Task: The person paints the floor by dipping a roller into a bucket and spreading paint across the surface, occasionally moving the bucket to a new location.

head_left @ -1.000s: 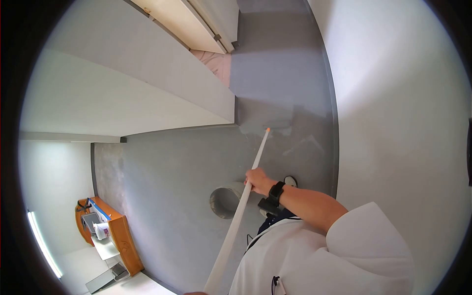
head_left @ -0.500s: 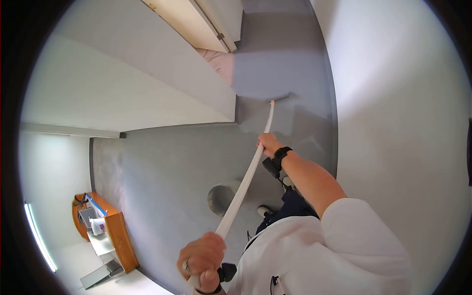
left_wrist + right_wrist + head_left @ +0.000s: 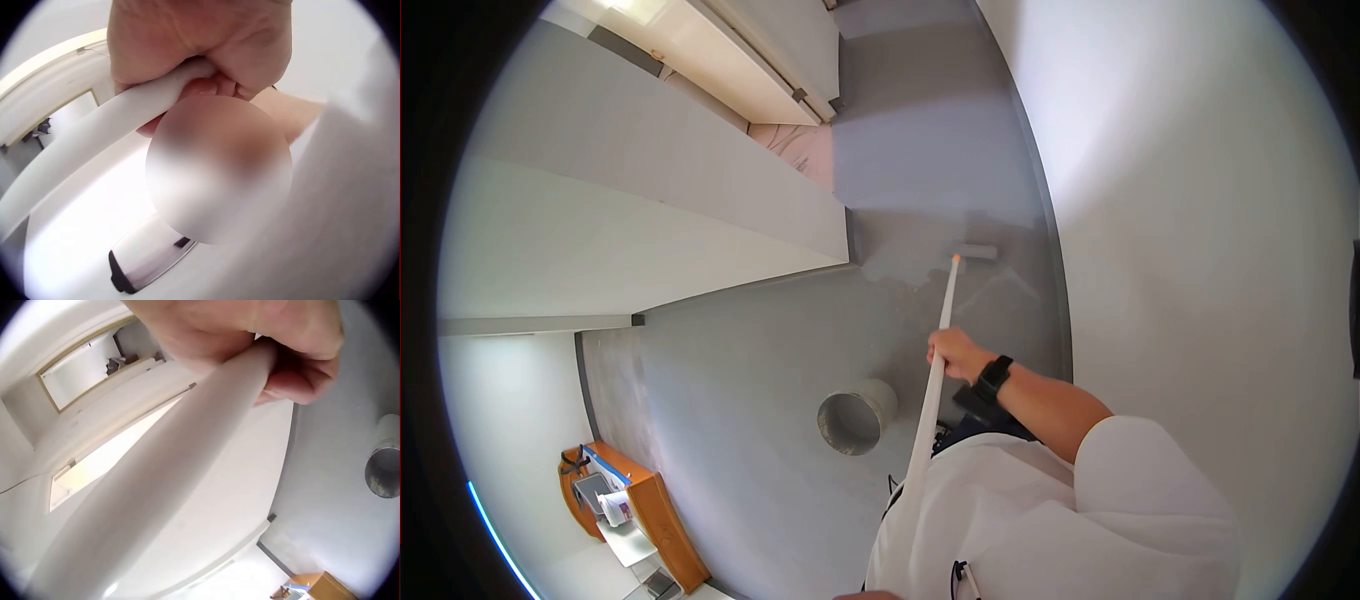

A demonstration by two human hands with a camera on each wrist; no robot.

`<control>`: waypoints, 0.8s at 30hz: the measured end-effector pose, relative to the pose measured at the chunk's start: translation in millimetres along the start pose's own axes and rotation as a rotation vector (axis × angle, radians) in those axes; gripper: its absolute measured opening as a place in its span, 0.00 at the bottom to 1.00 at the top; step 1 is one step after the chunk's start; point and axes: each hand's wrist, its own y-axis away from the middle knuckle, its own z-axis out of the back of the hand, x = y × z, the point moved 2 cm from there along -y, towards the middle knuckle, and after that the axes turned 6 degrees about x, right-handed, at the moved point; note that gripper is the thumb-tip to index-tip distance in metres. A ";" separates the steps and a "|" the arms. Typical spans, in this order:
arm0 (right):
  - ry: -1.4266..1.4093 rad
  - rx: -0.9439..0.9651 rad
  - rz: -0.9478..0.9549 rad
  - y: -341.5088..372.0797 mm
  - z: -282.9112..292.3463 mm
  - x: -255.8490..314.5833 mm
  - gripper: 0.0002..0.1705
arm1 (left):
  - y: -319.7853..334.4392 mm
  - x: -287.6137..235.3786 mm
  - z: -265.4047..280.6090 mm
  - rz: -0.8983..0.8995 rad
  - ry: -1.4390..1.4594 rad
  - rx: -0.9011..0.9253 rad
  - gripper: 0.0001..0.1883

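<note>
- Right hand (image 3: 957,353): fingers wrapped round the white pole (image 3: 927,430), partway along it.
- Left hand (image 3: 200,37): clenched round the same pole, farther back (barely peeking into the head view's bottom edge).
- Roller (image 3: 977,251): at the pole's far end, on the grey floor (image 3: 740,390), beyond the bucket (image 3: 883,405).
- Bucket: on that floor, left of the pole.

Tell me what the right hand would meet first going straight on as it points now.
Gripping the white pole, the right hand seems to point across the grey floor toward the left-hand white wall, probably the first thing met; the bucket looks off that line. Depth is unclear.
</note>
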 end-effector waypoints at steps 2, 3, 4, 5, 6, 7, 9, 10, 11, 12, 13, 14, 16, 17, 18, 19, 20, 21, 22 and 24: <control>0.453 0.207 0.592 -27.8 18.5 14.4 0.04 | -9.8 15.8 -5.7 0.001 -0.003 -0.041 0.21; 0.453 0.234 0.634 -38.8 27.7 21.7 0.03 | -13.0 25.5 -8.3 0.000 -0.009 -0.083 0.21; 0.366 0.210 0.629 -32.8 23.0 36.4 0.02 | -17.4 33.0 -8.6 0.057 -0.040 -0.130 0.21; -0.171 0.061 0.139 -30.8 24.4 46.5 0.04 | -21.6 41.2 -7.9 0.111 -0.072 -0.176 0.22; -0.174 0.065 0.144 -34.6 26.9 59.2 0.04 | -23.9 53.3 -11.3 0.108 -0.075 -0.171 0.22; -0.047 -0.018 0.102 -39.2 31.1 70.4 0.04 | -27.7 64.4 -11.1 0.111 -0.120 -0.208 0.18; 0.112 -0.105 0.028 -54.8 46.5 74.4 0.04 | -27.8 69.3 -15.2 0.110 -0.166 -0.244 0.14; 0.106 -0.107 0.032 -67.6 62.9 60.8 0.04 | -27.6 67.5 -15.9 0.146 -0.187 -0.209 0.13; 0.070 0.055 0.095 -84.7 79.1 37.5 0.03 | -27.2 65.9 -14.3 0.182 -0.209 -0.174 0.11; 0.035 0.218 0.158 -98.7 90.3 13.6 0.04 | -25.5 57.2 -14.7 0.180 -0.208 -0.169 0.11; 0.569 0.284 0.701 -105.3 93.1 -4.7 0.03 | -23.4 40.9 -13.1 0.197 -0.130 -0.256 0.16; 0.506 0.255 0.674 -86.5 81.7 -14.2 0.04 | -21.6 27.8 -10.5 0.217 -0.054 -0.344 0.22; 0.140 0.209 0.333 -31.6 44.7 -20.1 0.05 | -24.4 4.1 -1.9 0.105 -0.006 -0.237 0.21; -0.205 0.101 0.050 9.7 17.2 -14.6 0.06 | -20.5 -4.2 -3.9 0.021 -0.018 -0.266 0.21; -0.170 0.081 0.009 29.3 3.8 -10.2 0.04 | -17.6 -13.7 -4.9 -0.063 -0.028 -0.295 0.21; -0.154 0.069 -0.010 24.9 8.2 -16.7 0.04 | -19.9 -25.6 -0.7 0.008 0.009 -0.191 0.21; -0.138 0.058 -0.028 21.3 12.2 -22.7 0.05 | -21.8 -25.8 -2.1 0.005 0.010 -0.189 0.21; 0.410 0.164 0.600 -10.3 30.0 -31.4 0.04 | -24.5 -26.1 -5.0 -0.022 -0.006 -0.187 0.21; 0.719 0.244 0.888 -24.2 36.4 -33.0 0.05 | -27.1 -25.9 -7.5 -0.048 -0.022 -0.186 0.21; 0.995 0.258 1.221 -50.0 49.8 -22.3 0.05 | -30.9 -14.8 -14.2 -0.016 -0.012 -0.146 0.21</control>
